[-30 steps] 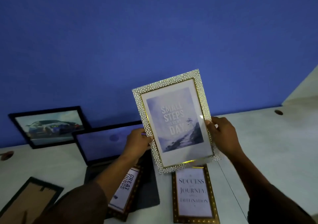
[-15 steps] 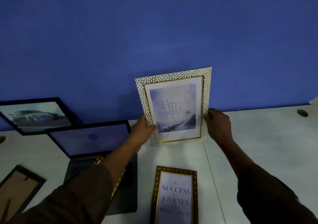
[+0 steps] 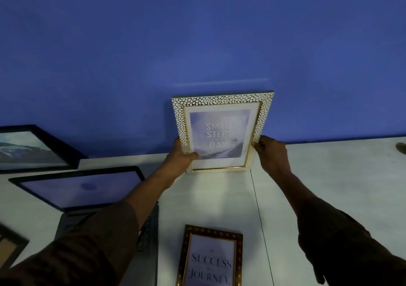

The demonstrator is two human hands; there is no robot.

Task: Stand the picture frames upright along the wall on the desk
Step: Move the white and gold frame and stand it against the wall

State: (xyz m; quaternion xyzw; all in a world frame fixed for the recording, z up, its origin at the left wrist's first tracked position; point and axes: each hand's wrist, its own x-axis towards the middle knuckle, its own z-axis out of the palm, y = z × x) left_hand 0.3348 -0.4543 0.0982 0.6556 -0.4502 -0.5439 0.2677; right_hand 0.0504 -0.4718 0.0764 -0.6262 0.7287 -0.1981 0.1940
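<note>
Against the blue wall [image 3: 197,33], on the white tabletop [image 3: 329,176], the pebble-bordered frame [image 3: 222,101] stands upright, its lower edge on the surface, gripped at its sides by the left hand [image 3: 180,156] and right hand [image 3: 271,151], both closed on it.

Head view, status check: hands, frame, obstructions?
Left hand and right hand grip the white pebble-textured gold-trimmed picture frame by its sides. Frame upright at the blue wall, bottom edge on the desk. Nothing in the way.
</note>
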